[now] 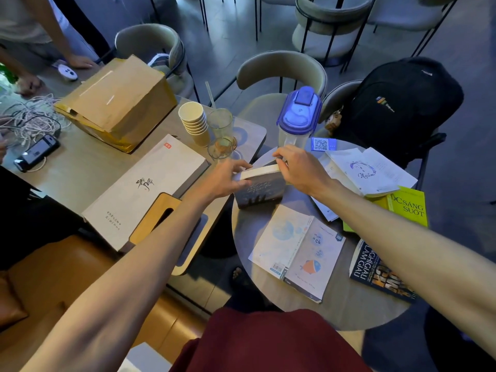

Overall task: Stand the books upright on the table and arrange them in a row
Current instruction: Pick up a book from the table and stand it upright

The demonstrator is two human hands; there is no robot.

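Left hand (pixel 228 181) and right hand (pixel 298 167) each keep a clamped grip on the dark paperback book's (pixel 259 196) top corners, apparently steadying it upright on the round grey surface (pixel 349 304).
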